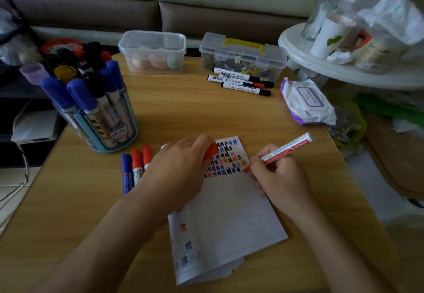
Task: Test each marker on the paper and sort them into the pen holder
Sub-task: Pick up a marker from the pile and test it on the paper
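Now the person leans over the wooden counter (183, 109), both hands on the lined paper (229, 212), whose top is covered with rows of black, blue and orange test marks. The right hand (282, 178) grips an uncapped red marker (286, 147) like a pen, its tip touching the paper's right edge just beside the last marks. The left hand (176, 169) rests on the sheet's upper left part and holds the red cap (212, 151) in its fingers. Just left of that hand lie three capped markers (137, 162), one blue and two red, side by side. The pen holder (107, 127) stands at the counter's left, full of blue and black markers. Four more markers (241, 81) lie at the back, beside a clear box (243, 56) with a yellow handle.
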